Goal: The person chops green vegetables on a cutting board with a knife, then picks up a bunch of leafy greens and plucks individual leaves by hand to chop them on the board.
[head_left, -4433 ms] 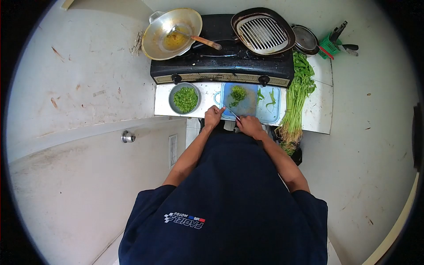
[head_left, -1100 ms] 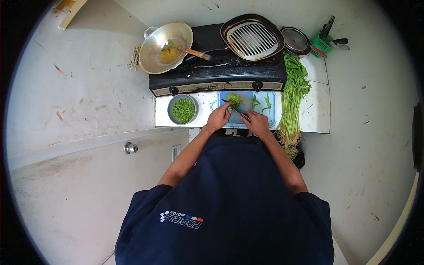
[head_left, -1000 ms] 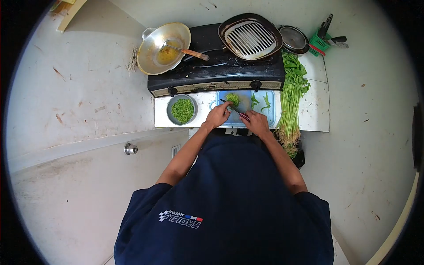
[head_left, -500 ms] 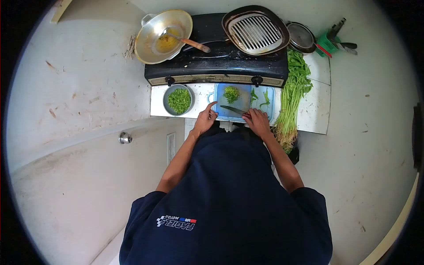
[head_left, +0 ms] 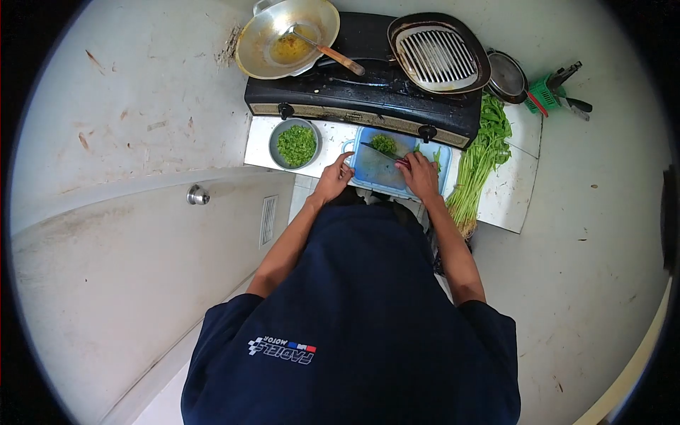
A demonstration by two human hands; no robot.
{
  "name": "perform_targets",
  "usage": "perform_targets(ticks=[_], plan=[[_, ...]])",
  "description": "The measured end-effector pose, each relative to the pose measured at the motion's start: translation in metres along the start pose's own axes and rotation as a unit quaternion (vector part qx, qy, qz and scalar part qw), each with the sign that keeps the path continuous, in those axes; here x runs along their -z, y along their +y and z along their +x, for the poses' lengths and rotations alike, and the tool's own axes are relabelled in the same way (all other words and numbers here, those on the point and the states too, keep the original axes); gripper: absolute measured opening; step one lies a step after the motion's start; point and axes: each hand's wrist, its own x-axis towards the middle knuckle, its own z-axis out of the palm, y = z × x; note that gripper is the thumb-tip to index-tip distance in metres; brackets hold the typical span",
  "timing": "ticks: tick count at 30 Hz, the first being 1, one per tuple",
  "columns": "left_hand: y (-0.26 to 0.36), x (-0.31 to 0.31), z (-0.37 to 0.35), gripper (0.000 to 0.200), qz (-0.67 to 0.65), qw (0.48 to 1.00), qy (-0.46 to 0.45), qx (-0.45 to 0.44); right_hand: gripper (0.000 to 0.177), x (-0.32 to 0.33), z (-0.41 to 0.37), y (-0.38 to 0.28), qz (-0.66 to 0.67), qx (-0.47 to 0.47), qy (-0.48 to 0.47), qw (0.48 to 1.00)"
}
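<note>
My right hand (head_left: 423,175) grips the reddish handle of a knife (head_left: 380,152) over the blue cutting board (head_left: 372,178). The blade points left and runs along the near side of a small pile of chopped greens (head_left: 383,144). At the board's left edge is my left hand (head_left: 334,180), its index finger and thumb apart and nothing seen between them. A few loose leaves (head_left: 436,156) lie on the right part of the board, partly behind my right hand. Left of the board stands a grey bowl (head_left: 273,152) of chopped greens.
Behind the board is a black stove (head_left: 340,97) carrying a wok (head_left: 248,53) with a wooden-handled ladle (head_left: 341,60) and a grill pan (head_left: 437,57). Long leafy greens (head_left: 482,166) lie to the right. Farther right are a small pan (head_left: 506,76) and a green basket (head_left: 545,93) of utensils.
My right hand has moved the knife forward, bringing its blade up to the chopped pile. My left index finger has drawn in a little at the board's edge. The whole view has tilted slightly.
</note>
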Motion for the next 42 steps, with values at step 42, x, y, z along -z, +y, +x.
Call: perform_targets(ticks=[42], plan=[[0.019, 0.049, 0.101, 0.058, 0.063, 0.952, -0.256, -0.157, 0.033, -0.019, -0.069, -0.124, 0.058, -0.316, 0.12, 0.939]])
